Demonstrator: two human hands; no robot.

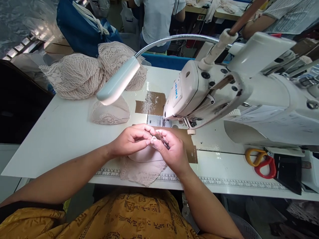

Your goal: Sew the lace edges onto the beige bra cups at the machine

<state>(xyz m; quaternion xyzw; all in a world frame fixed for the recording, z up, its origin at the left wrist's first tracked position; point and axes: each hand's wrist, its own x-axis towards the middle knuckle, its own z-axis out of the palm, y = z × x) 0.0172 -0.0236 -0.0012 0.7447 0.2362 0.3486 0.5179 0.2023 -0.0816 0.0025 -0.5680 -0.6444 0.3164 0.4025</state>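
Note:
In front of the sewing machine (199, 89), both hands meet over a pale pink lace-trimmed bra cup (143, 169). My left hand (132, 139) pinches its upper edge between thumb and fingers. My right hand (171, 149) is closed at the same spot, thumb and forefinger on the edge. A small dark metal tool, which looks like thread snips (164, 142), shows within the right hand's grip; its full shape is hidden by the fingers. The cup's lace part hangs toward the table's front edge, over the printed ruler strip (211, 181).
A single lace cup (109, 111) lies at left, below the lamp head (118, 81). Behind it sit stacked lace cups (74, 74). Orange-and-red-handled scissors (265, 166) rest at right. Brown tape (152, 103) covers the table near the needle. Two other people are beyond the table.

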